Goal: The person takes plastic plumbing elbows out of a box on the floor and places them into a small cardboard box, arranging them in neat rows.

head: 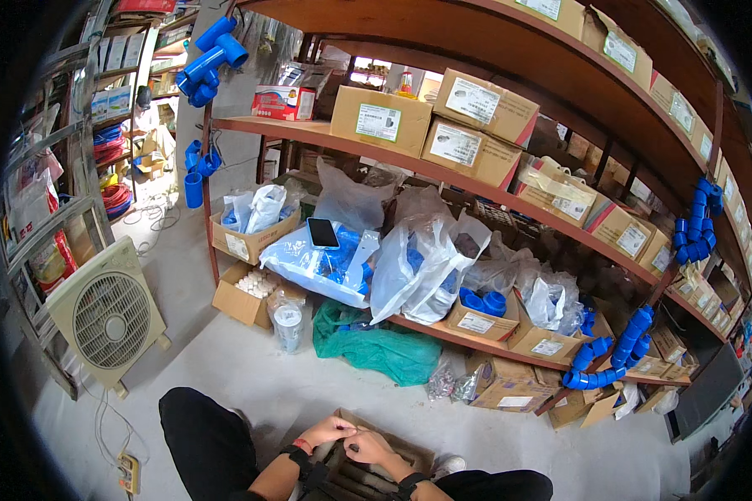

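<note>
My left hand point(330, 431) and my right hand point(368, 446) meet at the fingertips, low in the view between my knees. Their fingers are bent inwards, and anything held there is too small or too hidden to make out. Just beneath them is an open cardboard box point(407, 443), with its near part covered by my forearms. Greyish-brown long pieces point(358, 474) show inside or under it, their kind unclear. Dark straps circle both wrists, and a red band is on the left one.
A box fan point(114, 319) stands left beside a ladder point(50, 232). Ahead, a metal-framed shelf point(363, 148) holds cartons point(381, 122), bagged blue pipe fittings point(319, 253) and a phone point(323, 233). Green netting point(382, 351) lies below. A power strip point(128, 473) rests on the floor. Another person point(147, 125) is far left.
</note>
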A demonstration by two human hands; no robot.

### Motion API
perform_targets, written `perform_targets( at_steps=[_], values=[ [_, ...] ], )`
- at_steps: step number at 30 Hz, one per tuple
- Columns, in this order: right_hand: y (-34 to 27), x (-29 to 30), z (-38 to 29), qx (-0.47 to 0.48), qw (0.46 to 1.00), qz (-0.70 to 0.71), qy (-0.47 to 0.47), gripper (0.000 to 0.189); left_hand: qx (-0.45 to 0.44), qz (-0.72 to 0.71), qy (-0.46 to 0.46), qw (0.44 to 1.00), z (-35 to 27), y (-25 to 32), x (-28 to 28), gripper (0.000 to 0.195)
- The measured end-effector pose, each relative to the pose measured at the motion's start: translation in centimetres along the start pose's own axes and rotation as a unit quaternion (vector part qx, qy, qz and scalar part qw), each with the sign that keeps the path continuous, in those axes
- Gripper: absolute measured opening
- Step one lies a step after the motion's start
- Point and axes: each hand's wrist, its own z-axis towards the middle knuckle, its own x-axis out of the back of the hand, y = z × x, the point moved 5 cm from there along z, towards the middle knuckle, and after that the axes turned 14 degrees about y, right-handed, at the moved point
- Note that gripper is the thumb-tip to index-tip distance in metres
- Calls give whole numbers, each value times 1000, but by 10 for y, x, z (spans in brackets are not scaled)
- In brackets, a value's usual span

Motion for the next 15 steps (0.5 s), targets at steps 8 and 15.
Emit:
perform_targets(
  at_steps=[8,15],
  values=[
    [4,-7,-6,-1,1000,-15,24,8,-11,31,-4,999,-4,-2,-3,27],
    [-12,6,0,46,994,-29,97,12,36,-68,13,997,7,-7,-4,25]
  ],
)
